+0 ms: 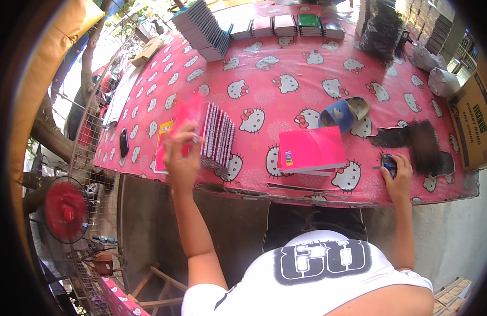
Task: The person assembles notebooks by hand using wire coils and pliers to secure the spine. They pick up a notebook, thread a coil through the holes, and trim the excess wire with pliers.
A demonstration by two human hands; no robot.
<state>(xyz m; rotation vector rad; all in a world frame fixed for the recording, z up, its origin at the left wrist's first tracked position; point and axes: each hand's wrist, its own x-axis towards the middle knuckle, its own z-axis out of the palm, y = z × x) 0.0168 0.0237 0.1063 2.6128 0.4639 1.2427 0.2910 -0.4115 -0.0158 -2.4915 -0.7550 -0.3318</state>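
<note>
My left hand (181,158) is raised at the left, its fingers closed on a pink notebook (188,111) that is smeared by motion. Right beside it stands a stack of spiral-bound notebooks (218,138), their wire edges showing. Under and left of that hand lies another pink notebook with a yellow patch (163,134). My right hand (398,176) rests at the table's near edge, curled round a small blue-handled tool, perhaps pliers (389,166). Between the hands a bright pink spiral notebook (312,148) lies flat on one or more others.
A blue and tan cap-like thing (339,115) sits behind the middle notebook. A black bristly bundle (425,147) lies beyond my right hand, near a cardboard box (472,118). Tall notebook stacks (204,31) stand far back on the pink patterned table (306,79). A red fan (67,209) is at left.
</note>
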